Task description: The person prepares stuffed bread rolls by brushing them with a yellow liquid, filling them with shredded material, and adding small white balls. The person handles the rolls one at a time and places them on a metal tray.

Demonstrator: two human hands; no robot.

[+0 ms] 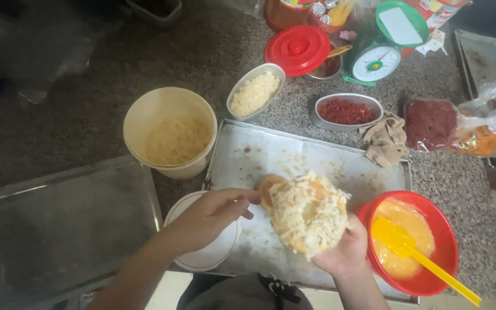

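Observation:
My right hand (344,252) holds a round bun (305,213) from below, its top thickly covered with pale shredded topping. My left hand (210,213) reaches in from the left, fingertips pinched together at the bun's left edge. Both hands hover over a worn metal baking tray (248,155) dusted with crumbs. A red bowl (440,267) of yellow sauce with a yellow brush (414,252) sits just right of my right hand.
A cream bucket (167,132) of shredded topping stands left of the tray, a white lid (205,252) under my left wrist. Behind: an oval dish of shreds (255,92), a dish of red flakes (347,111), red lid (297,49), green scale (381,49), cloth (386,140), bagged fillings (454,125), another tray (58,224).

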